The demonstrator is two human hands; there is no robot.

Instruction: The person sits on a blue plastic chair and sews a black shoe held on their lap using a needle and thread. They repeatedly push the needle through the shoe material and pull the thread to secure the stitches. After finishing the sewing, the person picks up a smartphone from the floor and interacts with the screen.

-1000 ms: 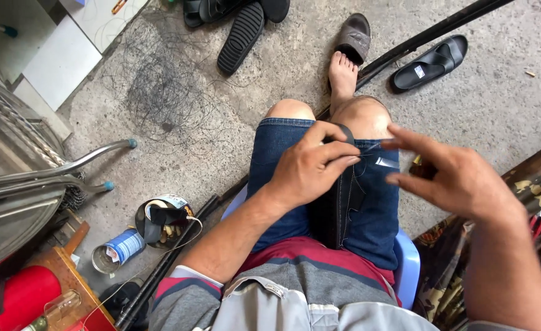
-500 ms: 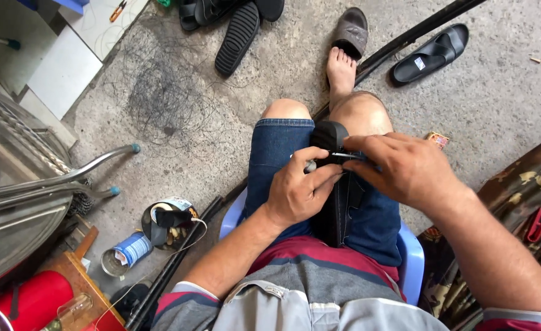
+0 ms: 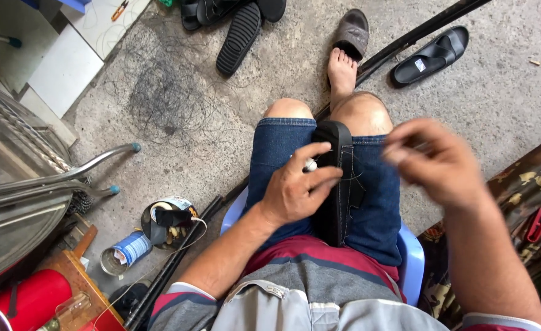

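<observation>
in the head view the left hand point(image 3: 295, 190) pins a black sandal point(image 3: 338, 178) upright between the knees, fingers closed on its edge; the right hand point(image 3: 433, 162), raised to the sandal's right, is blurred, pinching something i cannot tell; a hard pull may tilt the sandal loose or snag thread.

The right hand point(image 3: 436, 162) is blurred, so whatever its pinched fingers grip cannot be made out, perhaps a thread. The left hand point(image 3: 298, 190) covers part of the black shoe point(image 3: 338, 184); the small white thing at its fingertips is too small to tell.
</observation>
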